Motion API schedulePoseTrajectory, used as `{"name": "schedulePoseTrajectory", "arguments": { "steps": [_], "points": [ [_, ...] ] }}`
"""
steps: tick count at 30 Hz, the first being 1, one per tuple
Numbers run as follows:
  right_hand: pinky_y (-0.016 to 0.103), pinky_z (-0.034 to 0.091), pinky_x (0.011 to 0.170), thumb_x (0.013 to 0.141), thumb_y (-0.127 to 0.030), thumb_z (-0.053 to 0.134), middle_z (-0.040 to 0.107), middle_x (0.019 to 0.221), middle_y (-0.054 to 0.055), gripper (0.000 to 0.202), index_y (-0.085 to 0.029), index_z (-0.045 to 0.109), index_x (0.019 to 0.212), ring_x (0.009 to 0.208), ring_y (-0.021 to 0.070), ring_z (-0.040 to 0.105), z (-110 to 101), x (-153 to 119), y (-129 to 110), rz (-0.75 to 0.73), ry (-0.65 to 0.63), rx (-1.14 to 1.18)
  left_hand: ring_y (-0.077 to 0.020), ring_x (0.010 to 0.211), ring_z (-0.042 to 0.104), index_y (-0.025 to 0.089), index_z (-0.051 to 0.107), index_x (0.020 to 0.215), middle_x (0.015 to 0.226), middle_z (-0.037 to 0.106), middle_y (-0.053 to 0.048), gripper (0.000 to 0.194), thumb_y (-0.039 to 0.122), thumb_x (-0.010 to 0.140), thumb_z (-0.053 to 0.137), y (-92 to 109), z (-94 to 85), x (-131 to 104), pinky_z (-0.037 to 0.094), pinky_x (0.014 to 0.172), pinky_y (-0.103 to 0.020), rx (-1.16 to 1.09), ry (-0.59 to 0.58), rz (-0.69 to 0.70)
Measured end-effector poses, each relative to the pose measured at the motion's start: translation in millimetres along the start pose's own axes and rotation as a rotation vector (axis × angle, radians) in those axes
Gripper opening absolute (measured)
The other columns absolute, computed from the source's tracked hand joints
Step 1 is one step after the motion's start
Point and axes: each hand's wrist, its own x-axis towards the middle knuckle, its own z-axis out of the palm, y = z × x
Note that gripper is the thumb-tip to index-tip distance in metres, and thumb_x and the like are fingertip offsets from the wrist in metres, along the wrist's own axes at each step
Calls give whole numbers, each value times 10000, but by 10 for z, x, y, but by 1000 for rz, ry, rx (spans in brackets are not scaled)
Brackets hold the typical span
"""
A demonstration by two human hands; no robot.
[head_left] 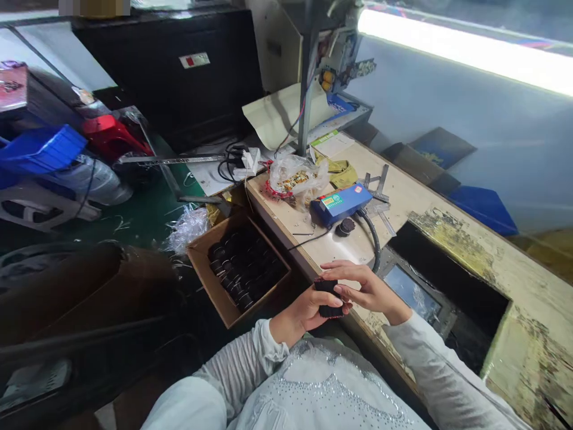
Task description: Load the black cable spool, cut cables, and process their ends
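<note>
A small black, block-like bundle (330, 297) with fine ridges and reddish specks along its edges is held in front of my body, above the near edge of the bench. My left hand (304, 310) is closed round its lower part, thumb across the front. From the other side, my right hand (363, 288) grips its upper part with bent fingers. The fingers hide much of the bundle, so its exact kind cannot be made out. To the left, below bench height, a cardboard box (208, 289) contains several dark bundles (244, 298) with pale bands.
On the wooden bench (286, 218) lie a blue box-shaped device (342, 203) with a thick cable, a round dark piece (345, 227), a plastic bag (298, 176) and metal squares (378, 185). A dark rectangular opening (470, 292) with a screen (412, 294) is at right.
</note>
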Motion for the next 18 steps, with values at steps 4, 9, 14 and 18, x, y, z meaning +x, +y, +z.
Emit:
{"name": "schedulePoseTrajectory", "arguments": {
  "steps": [4,9,14,18],
  "points": [
    [424,488,1005,922,-335,572,612,1316,103,462,-252,507,1371,1237,227,554,-146,331,145,45,15,-60,-102,601,574,138,653,702,698,606,-5,192,146,519,712,75,-122,-84,466,708,-267,-75,66,85],
    [350,547,849,896,-374,576,709,1114,103,328,-180,668,1145,997,214,671,-601,1339,652,287,162,-307,-93,618,574,137,647,669,755,613,-4,134,150,548,704,168,-388,-186,482,853,-320,-166,129,238],
    [288,484,908,877,-217,553,724,1066,92,249,-179,728,1050,992,209,665,-806,2362,1183,672,113,-788,-92,629,572,156,664,691,783,618,9,119,156,586,720,252,-680,-316,409,1044,-457,-247,203,376],
    [349,473,925,872,-209,535,696,1115,166,278,-147,738,1051,1073,286,636,-781,2783,1500,847,89,-898,-101,614,573,159,658,685,763,622,11,173,197,556,768,346,-896,-472,373,1089,-497,-254,325,452]
  ]
}}
